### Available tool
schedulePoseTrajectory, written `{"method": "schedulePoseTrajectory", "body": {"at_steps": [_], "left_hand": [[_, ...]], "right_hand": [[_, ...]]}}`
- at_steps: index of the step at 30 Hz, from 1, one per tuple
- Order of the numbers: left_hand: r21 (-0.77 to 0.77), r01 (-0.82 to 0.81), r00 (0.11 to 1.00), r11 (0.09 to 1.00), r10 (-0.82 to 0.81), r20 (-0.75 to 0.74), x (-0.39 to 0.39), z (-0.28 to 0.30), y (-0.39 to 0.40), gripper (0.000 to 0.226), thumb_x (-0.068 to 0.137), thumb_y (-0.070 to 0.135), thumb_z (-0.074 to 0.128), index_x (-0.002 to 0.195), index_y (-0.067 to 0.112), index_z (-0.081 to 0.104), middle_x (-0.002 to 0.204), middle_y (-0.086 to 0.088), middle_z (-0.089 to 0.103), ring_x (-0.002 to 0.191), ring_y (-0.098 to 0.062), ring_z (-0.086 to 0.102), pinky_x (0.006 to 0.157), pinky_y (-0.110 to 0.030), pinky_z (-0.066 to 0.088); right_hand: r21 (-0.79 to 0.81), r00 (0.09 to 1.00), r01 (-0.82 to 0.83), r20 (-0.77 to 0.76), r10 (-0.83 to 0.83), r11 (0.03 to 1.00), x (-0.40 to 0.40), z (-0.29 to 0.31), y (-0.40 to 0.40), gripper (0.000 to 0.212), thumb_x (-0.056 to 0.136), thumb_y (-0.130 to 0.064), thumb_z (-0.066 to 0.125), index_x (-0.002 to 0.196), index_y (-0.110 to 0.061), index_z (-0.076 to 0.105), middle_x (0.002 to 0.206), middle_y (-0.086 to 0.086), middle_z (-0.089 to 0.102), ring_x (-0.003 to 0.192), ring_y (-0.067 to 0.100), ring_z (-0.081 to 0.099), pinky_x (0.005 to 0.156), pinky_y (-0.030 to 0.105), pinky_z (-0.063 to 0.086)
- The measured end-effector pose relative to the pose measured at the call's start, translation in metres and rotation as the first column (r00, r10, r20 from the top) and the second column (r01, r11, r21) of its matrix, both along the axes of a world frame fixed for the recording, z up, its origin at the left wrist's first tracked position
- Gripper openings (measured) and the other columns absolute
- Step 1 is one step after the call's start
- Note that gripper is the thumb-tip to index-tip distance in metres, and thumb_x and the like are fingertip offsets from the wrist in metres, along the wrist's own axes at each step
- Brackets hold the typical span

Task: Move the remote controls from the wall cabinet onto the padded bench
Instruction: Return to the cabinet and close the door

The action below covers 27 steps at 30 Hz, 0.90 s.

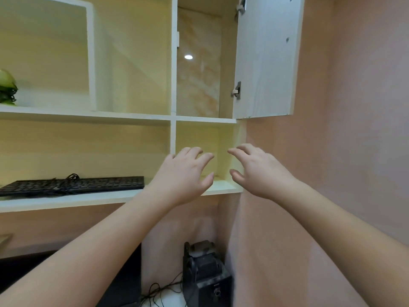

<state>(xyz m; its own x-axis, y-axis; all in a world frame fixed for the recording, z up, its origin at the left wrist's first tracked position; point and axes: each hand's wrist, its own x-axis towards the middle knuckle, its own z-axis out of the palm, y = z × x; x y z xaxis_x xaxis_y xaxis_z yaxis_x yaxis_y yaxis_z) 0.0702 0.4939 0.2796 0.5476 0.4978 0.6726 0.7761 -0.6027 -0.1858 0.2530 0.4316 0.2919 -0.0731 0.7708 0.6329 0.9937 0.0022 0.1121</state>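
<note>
**Both hands up at the cabinet, no remotes in sight**

I can't see a single remote control: not in the small open cubby (200, 151) just beyond my fingertips, nor in the compartment above it, whose door (265, 56) stands swung open over my right hand. (Part of the cubby floor is hidden behind my hands, so something flat could lie there.) My left hand (186, 173) and right hand (259, 169) are raised side by side before that cubby, palms away from me, fingers spread and loosely bent, holding nothing, as if ready to feel inside. The padded bench is out of view. Further off to my left hand's side, a black keyboard (73, 185) lies on the long shelf, its cable piled on top. Below my wrists stands a dark speaker-like box (208, 278).
</note>
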Motion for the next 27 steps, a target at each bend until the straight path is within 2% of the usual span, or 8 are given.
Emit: {"method": "schedulePoseTrajectory", "body": {"at_steps": [5, 11, 14, 17, 22, 24, 27], "left_hand": [[0.024, 0.049, 0.998, 0.999, -0.05, 0.035, 0.036, 0.007, 0.016, 0.054, 0.095, 0.052, 0.032, 0.146, 0.032, 0.029, 0.148, 0.004, 0.035, 0.138, -0.015, 0.029, 0.103, -0.041, 0.036], [0.029, 0.048, 0.997, 0.998, -0.05, 0.052, 0.088, 0.019, 0.036, 0.054, 0.096, 0.051, 0.033, 0.145, 0.031, 0.03, 0.147, 0.004, 0.037, 0.137, -0.016, 0.03, 0.102, -0.039, 0.035], [0.072, 0.075, 0.996, 0.995, -0.078, 0.044, 0.117, 0.034, 0.043, 0.053, 0.095, 0.05, 0.034, 0.144, 0.03, 0.032, 0.145, 0.003, 0.04, 0.135, -0.015, 0.033, 0.1, -0.039, 0.038], [0.103, 0.122, 0.988, 0.987, -0.131, 0.082, 0.147, 0.049, 0.049, 0.05, 0.095, 0.047, 0.037, 0.142, 0.029, 0.037, 0.14, 0.004, 0.045, 0.13, -0.016, 0.039, 0.097, -0.037, 0.041], [0.128, 0.177, 0.956, 0.976, -0.201, 0.213, 0.188, 0.068, 0.054, 0.044, 0.095, 0.045, 0.04, 0.134, 0.026, 0.046, 0.129, 0.004, 0.053, 0.117, -0.019, 0.05, 0.092, -0.035, 0.042], [0.168, 0.179, 0.937, 0.969, -0.22, 0.27, 0.199, 0.077, 0.055, 0.046, 0.094, 0.046, 0.038, 0.134, 0.025, 0.047, 0.127, 0.002, 0.055, 0.115, -0.021, 0.051, 0.091, -0.036, 0.042], [0.282, 0.18, 0.921, 0.943, -0.262, 0.289, 0.209, 0.089, 0.054, 0.062, 0.088, 0.054, 0.026, 0.138, 0.023, 0.044, 0.123, 0.0, 0.058, 0.111, -0.023, 0.053, 0.085, -0.038, 0.044]], "right_hand": [[-0.045, 0.999, -0.03, -0.039, 0.028, 0.999, 0.032, 0.007, 0.005, 0.056, 0.094, -0.044, 0.042, 0.146, -0.031, 0.026, 0.148, -0.004, 0.032, 0.133, 0.019, 0.034, 0.104, 0.034, 0.032], [0.007, 0.992, -0.068, -0.109, 0.068, 0.998, 0.089, 0.032, 0.012, 0.05, 0.095, -0.039, 0.043, 0.144, -0.03, 0.032, 0.147, -0.006, 0.034, 0.133, 0.016, 0.036, 0.106, 0.035, 0.034], [0.11, 0.987, -0.11, -0.107, 0.122, 0.988, 0.117, 0.05, 0.01, 0.044, 0.096, -0.036, 0.045, 0.139, -0.029, 0.039, 0.142, -0.008, 0.04, 0.128, 0.013, 0.04, 0.102, 0.03, 0.035], [0.289, 0.968, -0.193, -0.101, 0.231, 0.938, 0.142, 0.07, 0.007, 0.035, 0.095, -0.03, 0.049, 0.13, -0.026, 0.05, 0.128, -0.008, 0.049, 0.116, 0.01, 0.048, 0.094, 0.027, 0.039], [0.632, 0.936, -0.26, -0.021, 0.352, 0.73, 0.17, 0.103, 0.017, 0.03, 0.089, -0.014, 0.052, 0.119, -0.015, 0.059, 0.108, 0.002, 0.059, 0.097, 0.015, 0.057, 0.084, 0.024, 0.042], [0.66, 0.92, -0.225, -0.1, 0.38, 0.717, 0.176, 0.12, 0.026, 0.033, 0.092, -0.016, 0.051, 0.124, -0.015, 0.055, 0.111, 0.002, 0.058, 0.1, 0.015, 0.056, 0.083, 0.023, 0.04], [0.577, 0.893, -0.181, -0.243, 0.379, 0.796, 0.185, 0.144, 0.045, 0.041, 0.098, -0.025, 0.046, 0.137, -0.014, 0.045, 0.126, 0.004, 0.053, 0.114, 0.015, 0.052, 0.089, 0.018, 0.034]]}}
